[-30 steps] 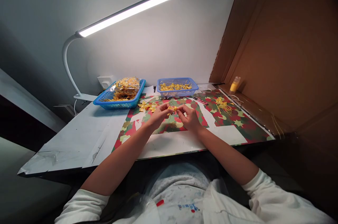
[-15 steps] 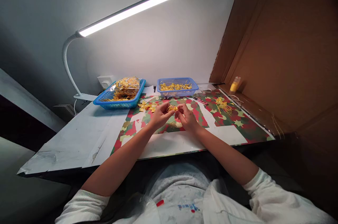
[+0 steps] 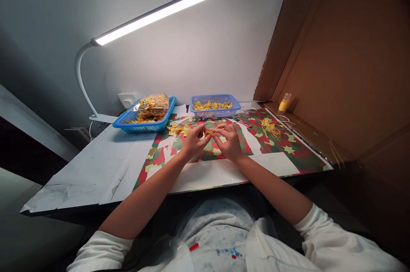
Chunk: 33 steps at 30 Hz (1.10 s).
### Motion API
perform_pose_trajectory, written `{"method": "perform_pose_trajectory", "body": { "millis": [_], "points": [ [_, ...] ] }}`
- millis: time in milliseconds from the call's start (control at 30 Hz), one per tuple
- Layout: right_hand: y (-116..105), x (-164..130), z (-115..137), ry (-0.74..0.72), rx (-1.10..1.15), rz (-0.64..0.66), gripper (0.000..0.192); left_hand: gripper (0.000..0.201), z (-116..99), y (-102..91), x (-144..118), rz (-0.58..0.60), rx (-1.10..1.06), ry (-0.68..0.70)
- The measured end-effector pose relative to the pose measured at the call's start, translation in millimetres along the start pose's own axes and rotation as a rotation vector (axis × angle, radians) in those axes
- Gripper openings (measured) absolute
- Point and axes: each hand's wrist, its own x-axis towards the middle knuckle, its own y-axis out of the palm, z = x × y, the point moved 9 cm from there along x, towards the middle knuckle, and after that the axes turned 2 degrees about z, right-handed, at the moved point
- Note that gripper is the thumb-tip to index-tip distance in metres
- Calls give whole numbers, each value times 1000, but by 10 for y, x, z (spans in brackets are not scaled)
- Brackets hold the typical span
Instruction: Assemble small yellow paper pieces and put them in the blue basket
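Observation:
Over the camouflage-patterned mat, my left hand (image 3: 194,141) pinches a small yellow ribbon-like piece (image 3: 209,132) between thumb and fingers. Meeting it from the other side, my right hand (image 3: 228,139) has its fingertips closed on the same piece's right end. The piece is small and partly hidden by the fingers, so its exact shape is unclear. Left of my hands lie several loose yellow pieces (image 3: 177,130). A blue-violet basket (image 3: 215,112) with many yellow pieces stands just behind my hands.
A blue basket (image 3: 141,127) with a clear bag of yellow pieces (image 3: 154,102) stands at the back left. Yellow string scraps (image 3: 269,127) lie right, near a pink-handled tool (image 3: 244,123). A yellow-filled bottle (image 3: 284,103) stands by the cardboard (image 3: 346,58). A lamp (image 3: 156,15) reaches overhead.
The yellow piece has turned and now looks narrower between my hands. My right hand's fingers have stretched further left over it. My arms have barely moved.

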Motion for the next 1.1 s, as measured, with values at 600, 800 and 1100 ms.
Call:
{"method": "perform_pose_trajectory", "body": {
  "millis": [600,800,1100],
  "points": [
    [-51,29,10,29,167,-59,12,34,176,97,43,76,-244,-125],
    [-111,86,-371,309,762,-183,12,31,310,85,43,71,-176,-216],
    [-742,276,-773,460,1157,-422,23,26,482,29,37,61,-33,-323]
  ]
}}
